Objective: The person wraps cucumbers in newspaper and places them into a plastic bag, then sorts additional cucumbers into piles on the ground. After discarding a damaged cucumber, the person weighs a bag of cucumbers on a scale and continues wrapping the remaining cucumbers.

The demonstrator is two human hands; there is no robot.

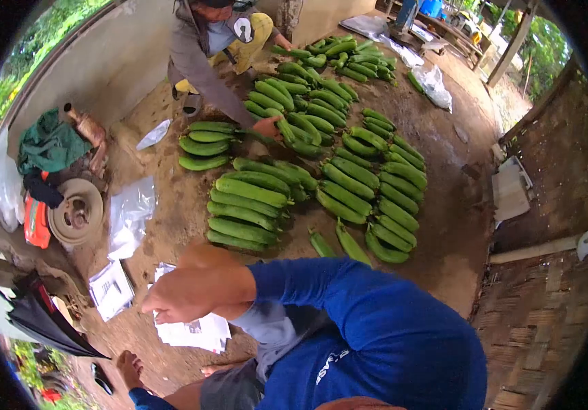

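My right hand (199, 285) reaches across my body over a stack of printed papers (195, 333) on the floor. Its fingers are curled together, and whatever may be between them is hidden. Low at the left, beside the floor papers, my left hand (130, 370) is held out from a blue cuff with its fingers apart and nothing visible in it. Just beyond my right hand lies a row of long green gourds (243, 222). More gourds (349, 184) lie in rows to the right. A second paper pile (111, 290) rests left of my right hand.
A co-worker (222, 55) crouches at the back, one hand (267, 127) at the gourds. Clear plastic bags (132, 215) lie left, near a round tan base (75, 212) and a green cloth (51, 143). A black umbrella (51, 318) is at lower left; a woven wall (547, 335) stands right.
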